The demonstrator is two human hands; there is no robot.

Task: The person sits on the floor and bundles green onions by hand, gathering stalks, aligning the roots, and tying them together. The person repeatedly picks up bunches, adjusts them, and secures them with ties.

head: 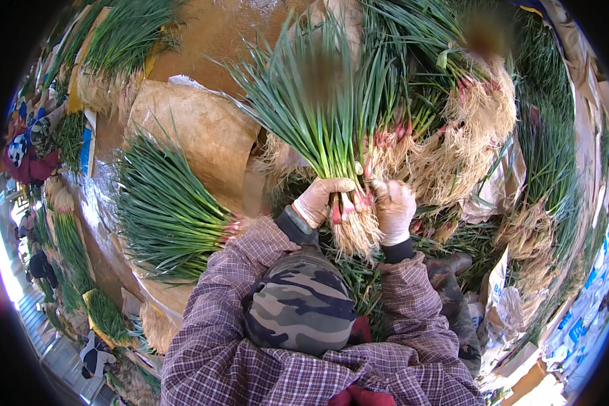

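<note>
My left hand (325, 200), in a pale glove, is closed around the lower stalks of a bunch of green onions (330, 157). Its green leaves fan upward, and its reddish bulbs and pale roots (355, 228) hang below my grip. At the right side of the bulbs is my right hand (395, 208), also gloved, with its fingers curled at a reddish stalk; whether it grips the stalk is unclear. Just beyond my right hand lie more onions with red bulbs and tangled roots (441, 172). Another bunch of green onions (172, 213) lies to the left, its bulbs near my left sleeve.
A brown sheet (193, 137) lies on the wet floor (218, 40) at upper left. Large onion piles (548, 152) line the right side, near a clear plastic bag (507, 309). Loose green leaves lie beneath my hands. Other people (33, 147) are at the far left.
</note>
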